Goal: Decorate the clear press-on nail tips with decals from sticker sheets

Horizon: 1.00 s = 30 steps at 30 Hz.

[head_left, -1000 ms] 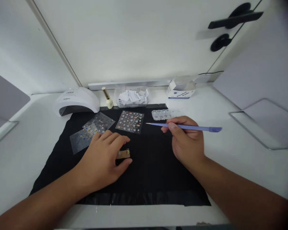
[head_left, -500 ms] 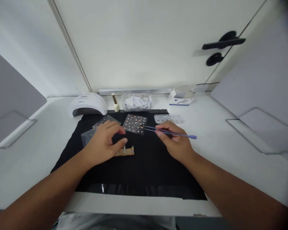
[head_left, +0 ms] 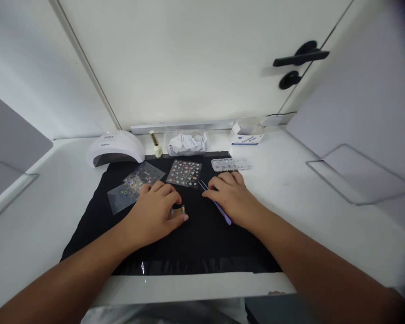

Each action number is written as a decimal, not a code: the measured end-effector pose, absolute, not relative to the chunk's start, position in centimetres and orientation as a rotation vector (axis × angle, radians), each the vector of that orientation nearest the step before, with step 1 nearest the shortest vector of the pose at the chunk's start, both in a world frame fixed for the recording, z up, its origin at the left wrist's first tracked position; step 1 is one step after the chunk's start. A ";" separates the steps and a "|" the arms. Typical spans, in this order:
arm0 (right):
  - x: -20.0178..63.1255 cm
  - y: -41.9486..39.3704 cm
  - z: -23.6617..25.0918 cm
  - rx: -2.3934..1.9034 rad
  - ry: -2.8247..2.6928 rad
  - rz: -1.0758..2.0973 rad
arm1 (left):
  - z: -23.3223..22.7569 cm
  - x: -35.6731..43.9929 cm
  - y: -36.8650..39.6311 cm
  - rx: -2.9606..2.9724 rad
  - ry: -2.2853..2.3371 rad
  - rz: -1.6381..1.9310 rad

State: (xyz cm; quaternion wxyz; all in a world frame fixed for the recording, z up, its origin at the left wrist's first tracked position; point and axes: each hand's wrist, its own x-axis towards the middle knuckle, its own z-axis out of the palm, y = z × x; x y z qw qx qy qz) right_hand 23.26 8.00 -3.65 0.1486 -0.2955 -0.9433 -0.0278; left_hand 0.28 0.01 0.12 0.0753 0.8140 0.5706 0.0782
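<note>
My left hand (head_left: 157,209) is curled around a short tan cardboard strip (head_left: 178,212) on the black mat (head_left: 195,243). Small clear pieces, one with yellow on it, stand on the strip; the hand covers most of it. My right hand (head_left: 234,198) holds purple tweezers (head_left: 222,213) low over the mat, thumb across them, tips pointing up and left. Just beyond these tips lies a clear sticker sheet (head_left: 184,173) with white and orange motifs. Two more sticker sheets, one with yellow and blue dots (head_left: 123,194) and another (head_left: 148,172), overlap left of my left hand.
Along the back stand a white nail lamp (head_left: 116,146), a nail polish bottle (head_left: 157,149), a clear tub of white packets (head_left: 186,144) and an open white box (head_left: 246,132). A clear compartment case (head_left: 231,164) lies beyond my right hand. Wire stands (head_left: 340,198) flank the table.
My right hand has drawn the tweezers back from the sticker sheet and lowered them, their rear end swinging toward me. My left fingers have closed around the cardboard strip. The view has shifted slightly.
</note>
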 end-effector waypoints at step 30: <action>19.0 7.9 -3.1 -0.481 -2.598 0.642 | -0.7 0.8 -0.8 2.538 1.704 0.333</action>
